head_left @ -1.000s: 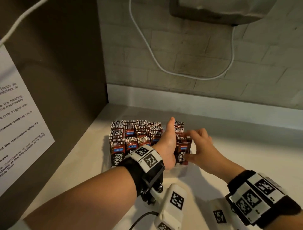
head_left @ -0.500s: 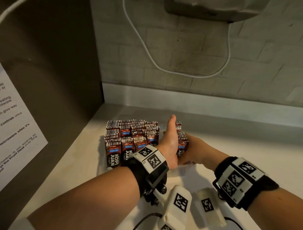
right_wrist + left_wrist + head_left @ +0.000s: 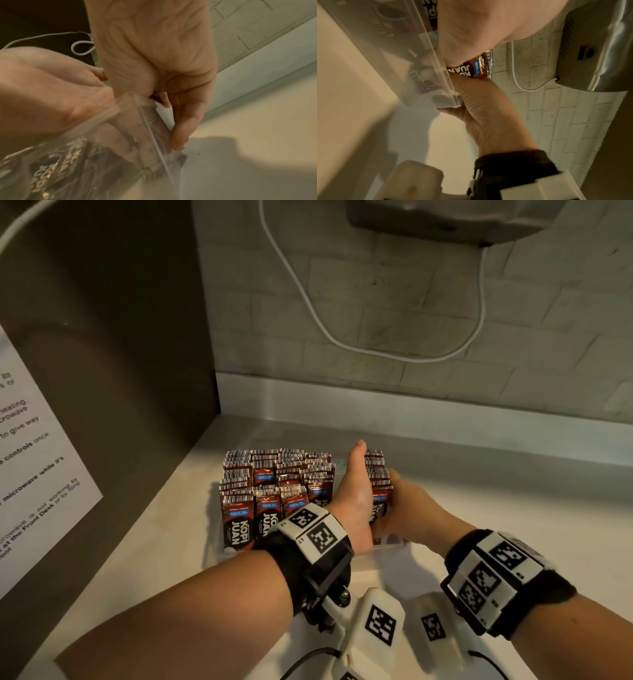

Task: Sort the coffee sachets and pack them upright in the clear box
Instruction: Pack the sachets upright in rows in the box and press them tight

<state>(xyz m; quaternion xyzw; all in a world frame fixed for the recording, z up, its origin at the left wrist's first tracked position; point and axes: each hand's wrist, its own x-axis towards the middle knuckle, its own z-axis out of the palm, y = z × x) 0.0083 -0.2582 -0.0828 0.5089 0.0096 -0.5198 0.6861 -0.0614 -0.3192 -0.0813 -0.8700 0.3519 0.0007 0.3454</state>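
We see red-and-black foil coffee sachets [image 3: 274,494] standing upright in rows inside the clear plastic box [image 3: 390,541] on the pale counter [image 3: 154,542]. Our left hand [image 3: 354,494], fingers straight and edge-on, wedges between rows; shifted carelessly, it could topple them. Our right hand [image 3: 407,508] clutches the last sachets at the box's right end; squeezing might crumple them or drag the box.

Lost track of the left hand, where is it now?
Head view, centre: left hand stands edge-on inside the clear box, between the sachets and the right hand.
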